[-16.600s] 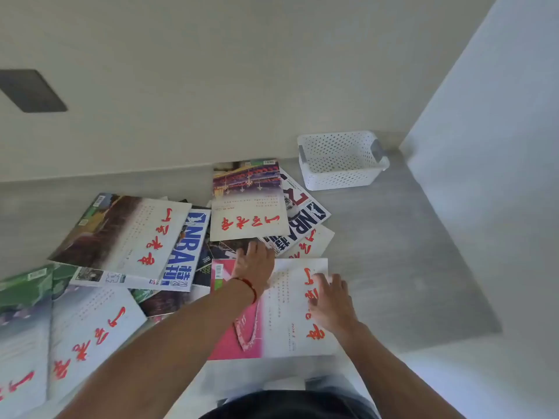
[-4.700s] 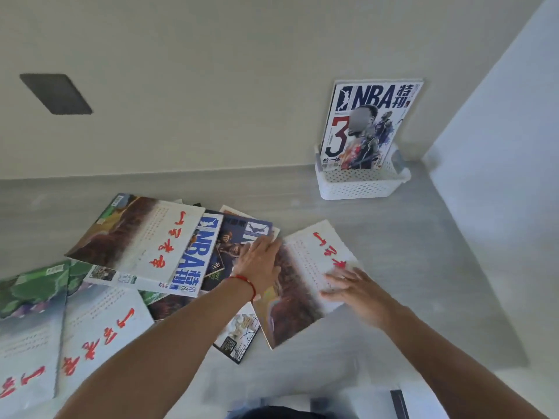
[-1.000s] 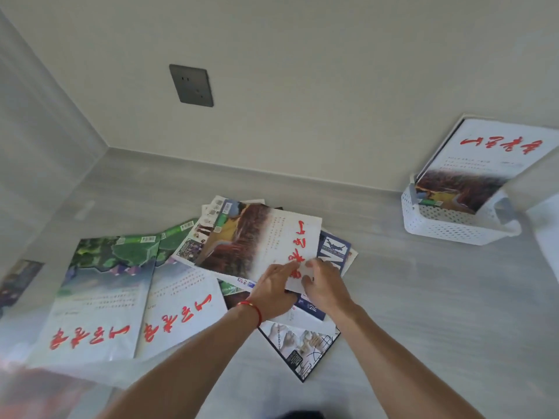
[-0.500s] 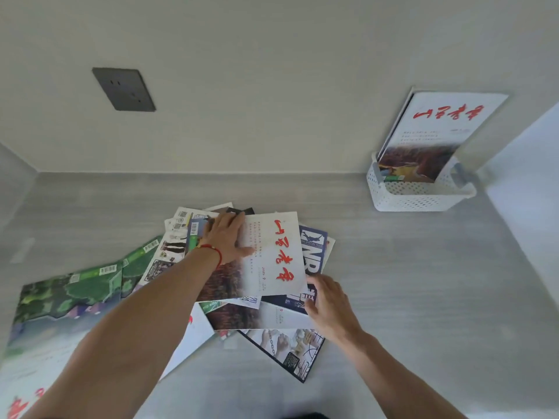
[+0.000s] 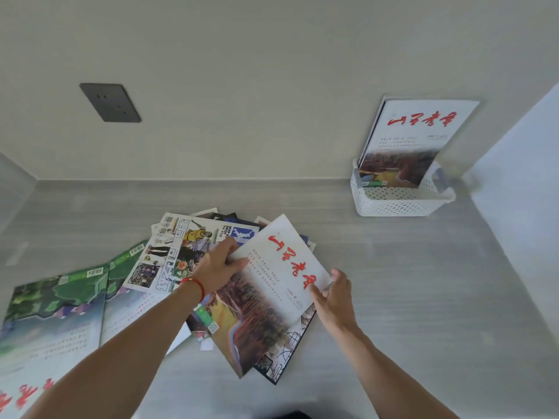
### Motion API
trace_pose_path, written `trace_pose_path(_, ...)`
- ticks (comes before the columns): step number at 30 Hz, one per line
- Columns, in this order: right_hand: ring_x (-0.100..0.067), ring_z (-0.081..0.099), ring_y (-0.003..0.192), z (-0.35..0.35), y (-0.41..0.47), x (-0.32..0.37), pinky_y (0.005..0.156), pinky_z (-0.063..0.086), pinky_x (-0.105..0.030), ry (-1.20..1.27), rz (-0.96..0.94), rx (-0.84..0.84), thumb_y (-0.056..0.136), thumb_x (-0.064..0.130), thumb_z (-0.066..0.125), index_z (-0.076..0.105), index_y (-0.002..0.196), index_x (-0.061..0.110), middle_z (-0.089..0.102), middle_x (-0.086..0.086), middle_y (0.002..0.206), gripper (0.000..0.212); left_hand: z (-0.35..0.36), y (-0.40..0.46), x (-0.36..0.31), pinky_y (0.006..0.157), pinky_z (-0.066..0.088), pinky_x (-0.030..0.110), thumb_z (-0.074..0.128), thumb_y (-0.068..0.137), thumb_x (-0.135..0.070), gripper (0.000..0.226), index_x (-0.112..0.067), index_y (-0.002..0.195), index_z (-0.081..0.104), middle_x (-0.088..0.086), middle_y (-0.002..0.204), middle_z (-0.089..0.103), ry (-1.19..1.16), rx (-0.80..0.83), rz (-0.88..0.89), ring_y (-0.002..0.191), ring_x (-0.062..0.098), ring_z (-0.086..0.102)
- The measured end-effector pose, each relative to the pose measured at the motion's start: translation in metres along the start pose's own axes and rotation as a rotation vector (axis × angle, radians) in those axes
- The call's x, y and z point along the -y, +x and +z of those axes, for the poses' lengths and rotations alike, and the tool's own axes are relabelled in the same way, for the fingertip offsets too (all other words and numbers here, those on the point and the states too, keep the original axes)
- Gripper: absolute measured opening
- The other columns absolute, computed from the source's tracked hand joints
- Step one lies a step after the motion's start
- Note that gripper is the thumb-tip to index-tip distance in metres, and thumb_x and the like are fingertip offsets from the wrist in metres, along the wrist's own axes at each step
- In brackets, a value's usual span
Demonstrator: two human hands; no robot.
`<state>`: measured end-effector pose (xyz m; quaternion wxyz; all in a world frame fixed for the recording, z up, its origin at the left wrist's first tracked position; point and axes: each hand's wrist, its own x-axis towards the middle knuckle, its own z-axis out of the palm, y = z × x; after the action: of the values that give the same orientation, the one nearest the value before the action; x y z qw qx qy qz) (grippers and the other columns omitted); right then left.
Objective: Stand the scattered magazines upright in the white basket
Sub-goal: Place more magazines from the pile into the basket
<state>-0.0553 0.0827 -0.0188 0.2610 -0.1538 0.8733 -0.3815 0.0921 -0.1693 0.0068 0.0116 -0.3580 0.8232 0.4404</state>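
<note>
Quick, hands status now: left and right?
Left hand: grips the red-title magazine at its left edge.
Right hand: open, fingers touching the same magazine's right corner.

magazines [image 5: 273, 285] scattered (some upright), white basket [image 5: 396, 201]

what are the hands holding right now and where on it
Both hold the top magazine with red title characters: the left hand grips its left edge, and the right hand touches its right corner with relaxed fingers.
</note>
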Motion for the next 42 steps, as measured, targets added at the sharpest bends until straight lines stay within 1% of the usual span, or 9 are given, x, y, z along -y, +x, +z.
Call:
trace_pose_path(3, -0.022, 0.067, 0.110, -0.018, 0.008, -0.002, 0.094, 0.057, -0.044, 0.342, 0.123, -0.007, 0.093, 0.041, 0.071, 0.032, 0.147, 0.011, 0.054, -0.011, 0.138, 0.074, 0.006, -0.012, -0.019, 0.056, 0.063, 0.040, 0.070, 0.094, -0.027, 0.017, -0.030, 0.096, 0.054, 0.015, 0.081, 0.073, -0.218, -0.012, -0.065, 0.063, 0.026, 0.073)
trace_pose_path(5, -0.017, 0.073, 0.098, -0.036, 0.014, -0.005, 0.087, 0.062, -0.047, 0.534, 0.219, 0.175, 0.093, 0.038, 0.072, 0.045, 0.136, 0.017, 0.069, -0.005, 0.124, 0.056, 0.016, -0.016, -0.036, 0.059, 0.065, 0.042, 0.073, 0.093, -0.026, 0.016, -0.036, 0.095, 0.059, 0.010, 0.081, 0.077, -0.334, -0.066, -0.083, 0.068, 0.025, 0.076)
trace_pose_path(8, -0.021, 0.074, 0.101, -0.062, 0.019, -0.011, 0.085, 0.063, -0.047, 0.511, 0.148, 0.404, 0.095, 0.020, 0.070, 0.062, 0.129, 0.020, 0.074, -0.003, 0.118, 0.035, 0.031, -0.015, -0.069, 0.062, 0.065, 0.043, 0.074, 0.092, -0.023, 0.014, -0.033, 0.096, 0.066, 0.010, 0.083, 0.078, -0.470, -0.173, -0.127, 0.070, 0.027, 0.076)
trace_pose_path(14, -0.012, 0.076, 0.081, -0.164, 0.071, -0.001, 0.064, 0.060, -0.029, 0.351, -0.195, 0.204, 0.091, 0.010, 0.069, 0.071, 0.113, 0.020, 0.080, 0.009, 0.093, 0.024, 0.063, 0.000, -0.150, 0.060, 0.061, 0.045, 0.059, 0.102, -0.018, 0.012, -0.025, 0.100, 0.068, 0.017, 0.110, 0.073, -0.785, -0.154, -0.155, 0.093, 0.039, 0.071)
trace_pose_path(17, -0.007, 0.074, 0.083, -0.228, 0.114, 0.008, 0.073, 0.061, -0.033, 0.186, -0.346, 0.049, 0.091, 0.012, 0.070, 0.075, 0.108, 0.020, 0.079, 0.011, 0.095, 0.019, 0.082, 0.020, -0.204, 0.078, 0.062, 0.050, 0.056, 0.102, -0.012, 0.014, -0.024, 0.101, 0.063, 0.015, 0.113, 0.074, -0.636, -0.121, -0.042, 0.098, 0.035, 0.073)
trace_pose_path(23, -0.015, 0.073, 0.083, -0.324, 0.187, 0.043, 0.075, 0.059, -0.039, 0.174, -0.471, -0.248, 0.090, 0.016, 0.070, 0.075, 0.098, 0.014, 0.077, 0.003, 0.091, 0.010, 0.101, 0.078, -0.312, 0.068, 0.065, 0.037, 0.057, 0.097, -0.012, 0.023, -0.029, 0.111, 0.063, 0.007, 0.093, 0.076, -0.323, -0.316, 0.138, 0.073, 0.022, 0.076)
trace_pose_path(27, -0.018, 0.071, 0.079, -0.357, 0.224, 0.062, 0.068, 0.057, -0.037, 0.088, -0.483, -0.398, 0.089, 0.027, 0.066, 0.070, 0.088, 0.012, 0.075, 0.002, 0.084, 0.015, 0.100, 0.116, -0.358, 0.073, 0.064, 0.033, 0.057, 0.098, -0.015, 0.024, -0.033, 0.113, 0.065, 0.004, 0.092, 0.077, -0.307, -0.402, 0.175, 0.075, 0.020, 0.077)
trace_pose_path(38, -0.014, 0.067, 0.076, -0.362, 0.291, 0.033, 0.071, 0.048, -0.025, 0.006, -0.407, -0.307, 0.092, 0.026, 0.068, 0.076, 0.088, 0.011, 0.078, -0.002, 0.088, 0.018, 0.135, 0.202, -0.357, 0.084, 0.063, 0.047, 0.062, 0.089, -0.021, 0.009, -0.025, 0.088, 0.070, 0.006, 0.091, 0.078, -0.478, -0.440, -0.087, 0.085, 0.029, 0.076)
trace_pose_path(42, -0.013, 0.065, 0.079, -0.346, 0.302, 0.021, 0.076, 0.043, -0.022, 0.028, -0.400, -0.295, 0.093, 0.020, 0.068, 0.075, 0.092, 0.008, 0.078, -0.005, 0.091, 0.014, 0.149, 0.219, -0.342, 0.088, 0.060, 0.054, 0.064, 0.089, -0.018, 0.005, -0.021, 0.089, 0.068, 0.017, 0.098, 0.077, -0.535, -0.487, -0.175, 0.096, 0.042, 0.073)
